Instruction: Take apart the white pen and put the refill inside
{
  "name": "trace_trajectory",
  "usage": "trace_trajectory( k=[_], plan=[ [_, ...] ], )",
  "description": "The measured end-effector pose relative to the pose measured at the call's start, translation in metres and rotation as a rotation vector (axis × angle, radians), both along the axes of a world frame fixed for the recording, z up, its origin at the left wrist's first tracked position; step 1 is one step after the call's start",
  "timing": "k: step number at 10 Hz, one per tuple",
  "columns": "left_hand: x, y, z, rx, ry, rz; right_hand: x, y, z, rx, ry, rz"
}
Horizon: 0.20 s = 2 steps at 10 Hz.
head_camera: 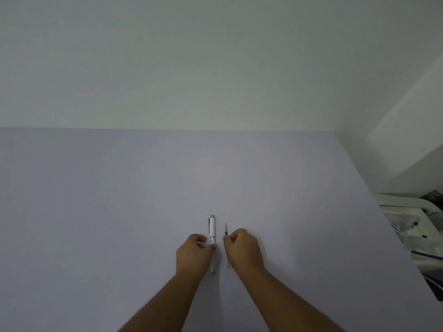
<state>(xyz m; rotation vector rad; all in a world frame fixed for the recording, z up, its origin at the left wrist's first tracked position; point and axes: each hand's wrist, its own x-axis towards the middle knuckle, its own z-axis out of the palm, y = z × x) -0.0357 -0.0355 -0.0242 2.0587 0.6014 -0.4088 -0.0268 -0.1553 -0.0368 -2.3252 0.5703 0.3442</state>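
As both forearms reach forward over the table, the parts lie as follows.

Left hand: curled, thumb and fingertips pinched on the white pen about midway along its length.

White pen: whole, lengthwise away from the person; clip end beyond the left hand's fingers, tip showing just behind the left hand's heel.

Right hand: curled, fingertips closed on the refill at its upper part.

Refill: thin, parallel to the pen, just beside it toward the right hand; dark tip beyond the fingers, pale tail beneath the palm.

Clutter: white objects off the table edge, well beyond the right hand's outer side; details unclear.
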Motion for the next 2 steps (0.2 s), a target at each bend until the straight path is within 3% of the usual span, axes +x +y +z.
trace_trajectory(
  k=[2],
  plan=[
    [0.012,0.010,0.026,0.082,-0.079,0.000,0.010,-0.009,0.028,-0.002,-0.158,-0.038]
  ],
)
